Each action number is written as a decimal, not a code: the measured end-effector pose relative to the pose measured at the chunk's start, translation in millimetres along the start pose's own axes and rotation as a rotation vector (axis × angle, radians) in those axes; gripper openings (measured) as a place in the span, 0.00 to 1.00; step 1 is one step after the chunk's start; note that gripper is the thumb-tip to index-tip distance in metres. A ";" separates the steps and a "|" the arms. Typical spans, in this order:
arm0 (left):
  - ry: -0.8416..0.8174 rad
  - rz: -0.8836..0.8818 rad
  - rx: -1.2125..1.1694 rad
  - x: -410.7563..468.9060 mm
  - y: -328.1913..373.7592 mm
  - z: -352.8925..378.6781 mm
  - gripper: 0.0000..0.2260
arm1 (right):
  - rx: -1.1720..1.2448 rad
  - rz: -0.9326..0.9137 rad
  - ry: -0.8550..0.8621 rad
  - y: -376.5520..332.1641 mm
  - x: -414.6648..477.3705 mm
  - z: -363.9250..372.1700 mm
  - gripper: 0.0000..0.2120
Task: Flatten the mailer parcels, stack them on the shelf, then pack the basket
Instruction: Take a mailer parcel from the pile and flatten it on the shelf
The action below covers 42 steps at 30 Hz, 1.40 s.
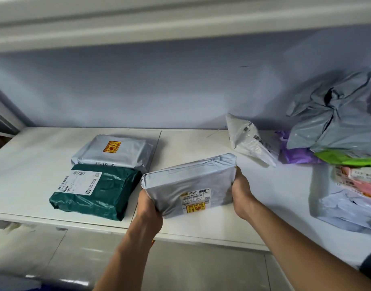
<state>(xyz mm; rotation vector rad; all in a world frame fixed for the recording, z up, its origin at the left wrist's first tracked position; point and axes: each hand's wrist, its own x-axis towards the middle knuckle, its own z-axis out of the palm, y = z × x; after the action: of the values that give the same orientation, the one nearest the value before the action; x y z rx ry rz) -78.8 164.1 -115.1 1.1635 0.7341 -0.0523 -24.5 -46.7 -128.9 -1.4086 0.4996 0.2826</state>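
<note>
**Grey parcel held in both hands over the shelf front**

Head view: The flat, rectangular grey plastic mailer parcel sits between the two hands, with its white and yellow labels facing up at its near edge. The left hand wraps round its near-left corner. The right hand clasps its right-hand side. Both hands are closed on the parcel, and it fills the whole gap between them.

The fingertips of both hands are tucked under or behind the parcel and hidden. Whether its underside touches the white shelf board cannot be told. The label print is too small to read.

Just left of the grip lies a dark green plastic mailer with a white address label, close to the held parcel's left corner. Beyond that, touching its far edge, is a silver-grey mailer with an orange sticker.

Beyond and to the right of the grip, a white bubble mailer stands tilted near the back wall. Further right is a heap of crumpled grey bags on purple, lime green and pink packets, cut off by the frame edge.

Bare board shows beyond the parcel and to the right of the right hand. The shelf's front edge runs under both wrists. An upper shelf rail hangs overhead.
</note>
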 end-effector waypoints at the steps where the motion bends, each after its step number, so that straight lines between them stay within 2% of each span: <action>1: -0.006 0.014 -0.029 0.1 0.6 0.3 0.19 | 0.003 0.004 -0.007 -1.0 0.2 0.5 0.22; 5: 0.016 0.050 -0.112 1.0 -1.3 1.8 0.15 | 0.012 -0.013 -0.046 -14.2 -10.9 5.4 0.20; 8: -0.005 0.037 -0.175 0.6 -4.1 0.1 0.17 | -0.022 -0.021 -0.065 -21.4 -18.5 6.5 0.23; 11: -0.023 0.037 -0.134 -7.0 0.4 2.7 0.14 | -0.046 0.004 -0.041 -25.0 -25.0 5.9 0.25; 14: -0.033 0.003 -0.208 -10.1 1.5 5.0 0.16 | -0.090 -0.054 0.060 -33.0 -26.9 14.5 0.26; 17: 0.099 -0.061 -0.156 -9.8 1.3 6.3 0.10 | -0.223 -0.123 0.251 -52.3 -25.3 19.7 0.25; 20: 0.191 -0.006 -0.086 -4.9 10.9 0.1 0.08 | -0.465 -0.340 0.360 -81.9 -25.8 18.8 0.25; 23: 0.218 0.103 -0.078 -3.4 30.7 -9.4 0.16 | -0.900 -0.758 0.511 -96.0 -24.0 26.6 0.24; 25: 0.185 0.203 -0.044 -6.7 41.5 -7.5 0.18 | -1.098 -0.851 0.530 -95.5 -25.6 34.7 0.30; 26: 0.153 0.259 -0.002 -11.4 45.7 -3.0 0.19 | -1.149 -0.904 0.553 -95.5 -29.7 38.7 0.30; 29: 0.013 0.429 0.140 -32.9 57.1 21.8 0.21 | -1.213 -1.177 0.575 -88.0 -43.0 50.8 0.21; 30: -0.037 0.481 0.191 -38.8 60.7 31.2 0.20 | -1.240 -1.205 0.556 -85.3 -47.1 54.9 0.20; 32: -0.114 0.544 0.310 -49.6 68.3 49.8 0.18 | -1.266 -1.173 0.550 -85.4 -49.9 61.6 0.20; 34: -0.098 0.607 0.520 -51.4 68.2 62.3 0.15 | -1.316 -1.068 0.542 -87.0 -55.0 67.0 0.20; 37: 0.116 0.789 0.952 -45.2 61.7 69.8 0.12 | -1.395 -0.953 0.445 -90.9 -57.6 65.9 0.20; 39: 0.214 0.884 1.104 -44.6 64.4 72.9 0.09 | -1.380 -0.923 0.329 -98.3 -49.8 59.6 0.20; 42: 0.278 0.967 1.336 -47.4 73.4 82.6 0.08 | -1.256 -0.707 0.088 -115.9 -33.2 44.5 0.16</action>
<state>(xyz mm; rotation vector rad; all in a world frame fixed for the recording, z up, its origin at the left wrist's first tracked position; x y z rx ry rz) -44.7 109.8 -13.4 2.7481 0.2209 0.5133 9.2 -17.1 -8.4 -2.7098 -0.2255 -0.0944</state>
